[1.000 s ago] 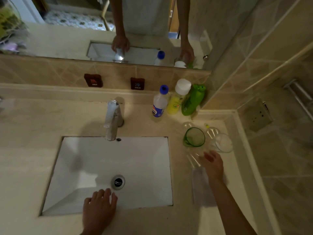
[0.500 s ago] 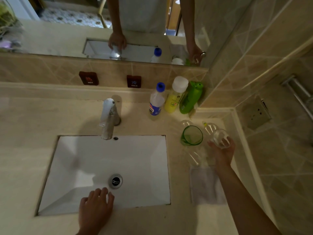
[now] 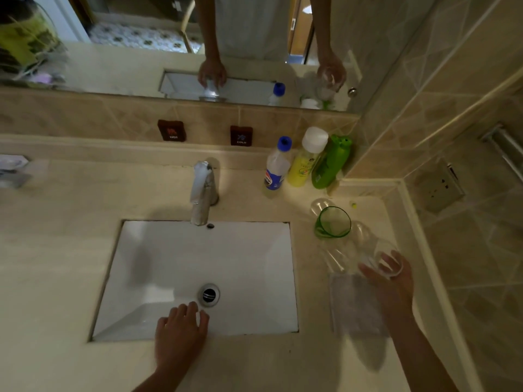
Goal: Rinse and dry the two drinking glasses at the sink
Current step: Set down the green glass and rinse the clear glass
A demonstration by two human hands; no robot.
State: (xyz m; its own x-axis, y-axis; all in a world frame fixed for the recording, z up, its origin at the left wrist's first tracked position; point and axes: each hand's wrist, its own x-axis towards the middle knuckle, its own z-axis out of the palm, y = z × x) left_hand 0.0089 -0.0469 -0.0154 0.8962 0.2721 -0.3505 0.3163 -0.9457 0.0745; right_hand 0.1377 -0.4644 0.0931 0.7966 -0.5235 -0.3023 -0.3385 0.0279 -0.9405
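My right hand (image 3: 392, 281) grips a clear drinking glass (image 3: 380, 257), lifted a little above the counter right of the sink (image 3: 158, 278). A green-tinted glass (image 3: 333, 222) stands upright on the counter behind it, near the bottles. A pale cloth (image 3: 355, 305) lies flat on the counter under my right wrist. My left hand (image 3: 181, 332) rests with spread fingers on the sink's front edge, close to the drain (image 3: 209, 294). The chrome tap (image 3: 202, 193) stands behind the basin with no water running.
Three bottles stand in the back right corner: a blue-capped bottle (image 3: 278, 165), a yellow bottle (image 3: 307, 158), a green bottle (image 3: 331, 162). A mirror (image 3: 141, 52) runs along the back wall. A tiled wall with a socket (image 3: 440, 188) and a rail (image 3: 506, 148) closes the right side.
My right hand reached to the clear glass, took hold of it and lifted it toward me off the counter. My left hand stayed on the sink edge.
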